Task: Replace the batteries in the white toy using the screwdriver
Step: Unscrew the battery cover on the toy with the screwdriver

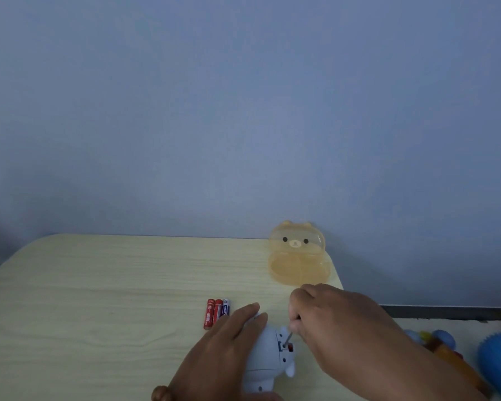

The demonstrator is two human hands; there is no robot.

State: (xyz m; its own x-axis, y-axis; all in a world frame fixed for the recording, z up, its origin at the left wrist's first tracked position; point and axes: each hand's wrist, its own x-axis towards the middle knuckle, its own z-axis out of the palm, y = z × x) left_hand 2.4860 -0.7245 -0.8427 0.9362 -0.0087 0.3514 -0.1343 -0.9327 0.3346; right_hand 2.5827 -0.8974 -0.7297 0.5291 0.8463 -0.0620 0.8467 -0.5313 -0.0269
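Observation:
The white toy (268, 357) lies on the light wooden table (99, 299) near its front edge, underside turned up. My left hand (217, 351) presses on its left side and holds it still. My right hand (330, 322) pinches a thin screwdriver (288, 340); its metal shaft slants down into the dark battery slot on the toy. The handle is hidden in my fingers. Three batteries (216, 312), two red and one blue, lie side by side just left of my left hand.
An open translucent orange bear-shaped case (298, 256) stands at the table's back right corner. Coloured toys, among them a spiky blue ball (498, 363), lie off the table's right edge. A wall rises behind the table.

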